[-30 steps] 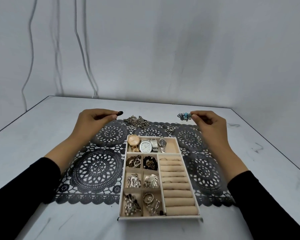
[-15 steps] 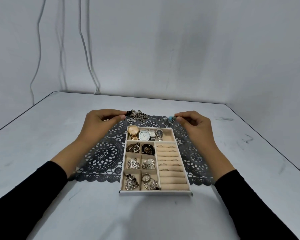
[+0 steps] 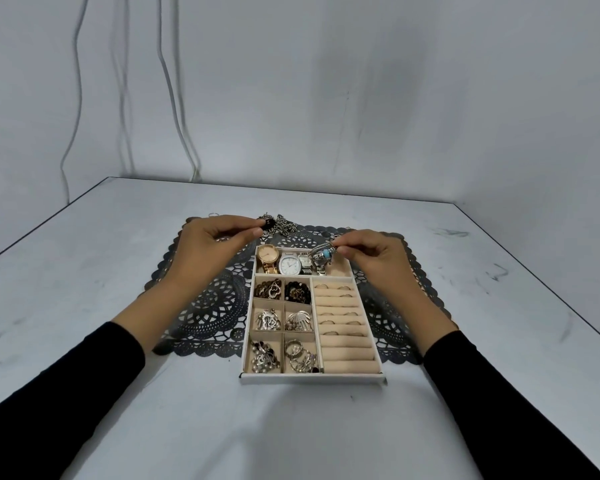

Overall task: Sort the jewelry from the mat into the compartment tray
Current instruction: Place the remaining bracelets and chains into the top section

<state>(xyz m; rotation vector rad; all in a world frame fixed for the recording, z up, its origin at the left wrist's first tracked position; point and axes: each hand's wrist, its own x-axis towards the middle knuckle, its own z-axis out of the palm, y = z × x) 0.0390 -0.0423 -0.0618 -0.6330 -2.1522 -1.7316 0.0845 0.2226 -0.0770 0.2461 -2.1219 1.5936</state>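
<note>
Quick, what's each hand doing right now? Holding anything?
Left hand: closed, pinching a small black bead-like piece.
Right hand: closed, pinching a silver piece with a turquoise stone.

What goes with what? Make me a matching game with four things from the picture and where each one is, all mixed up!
Things:
1. gold watch
2. blue-stone piece
3. small black piece
4. chain pile

Places:
A. pinched by the left hand
B. lying beyond the tray, by the far edge of the mat
C. lying in the tray's far compartment
D. pinched by the right hand, above the tray

Pairs: 1-C, 2-D, 3-A, 4-B.
</note>
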